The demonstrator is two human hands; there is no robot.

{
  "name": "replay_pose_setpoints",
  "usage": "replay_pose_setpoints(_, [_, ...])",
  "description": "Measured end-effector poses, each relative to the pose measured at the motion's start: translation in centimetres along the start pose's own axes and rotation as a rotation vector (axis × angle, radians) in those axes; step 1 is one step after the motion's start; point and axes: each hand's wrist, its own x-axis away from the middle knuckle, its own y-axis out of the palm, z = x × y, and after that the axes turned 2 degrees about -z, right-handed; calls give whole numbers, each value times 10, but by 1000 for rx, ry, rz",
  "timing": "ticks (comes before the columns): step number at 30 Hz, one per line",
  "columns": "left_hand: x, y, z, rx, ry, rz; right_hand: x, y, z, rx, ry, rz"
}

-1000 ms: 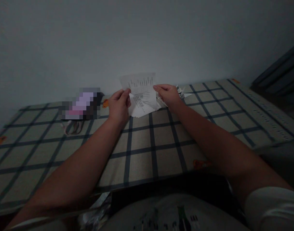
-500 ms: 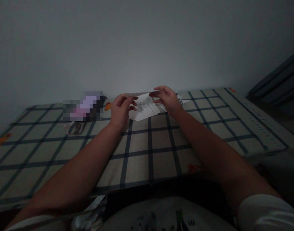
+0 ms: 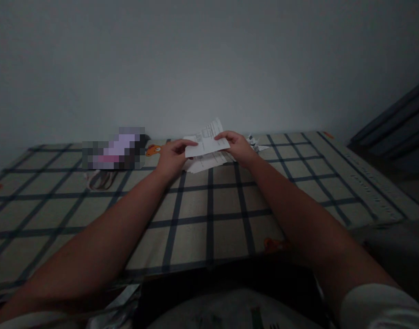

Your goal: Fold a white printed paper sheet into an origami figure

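A printed sheet of paper [image 3: 208, 140] is held up between my two hands, its printed face tilted toward me. My left hand [image 3: 174, 157] pinches its left edge, thumb behind or below and fingers on top. On the opposite edge, my right hand [image 3: 239, 147] grips the paper with the index finger stretched over its face. Beneath the raised sheet, other printed papers [image 3: 206, 163] lie on the checked tablecloth [image 3: 192, 205], partly covered by it and by my right hand. The small print is too blurred to read.
At the left lies a pixelated purple and dark item [image 3: 122, 148] with a pale strap loop [image 3: 101, 180]. Crumpled or folded paper pieces [image 3: 257, 144] sit just beyond my right hand. A plain wall [image 3: 209, 64] rises behind the table, and dark folded fabric [image 3: 398, 123] hangs at the right.
The sheet in my hands has tipped from nearly edge-on to showing its printed face. Both hands have closed more firmly at its sides. The view has shifted slightly.
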Motion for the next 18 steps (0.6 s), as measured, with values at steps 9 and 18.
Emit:
replay_pose_setpoints(9, [-1,2,-11,20,-34,7,-5,-6,6,-42,8,-14])
replay_pose_setpoints(18, [1,3,-8,-41,-76,41,-7,-7,8,-165,-20,35])
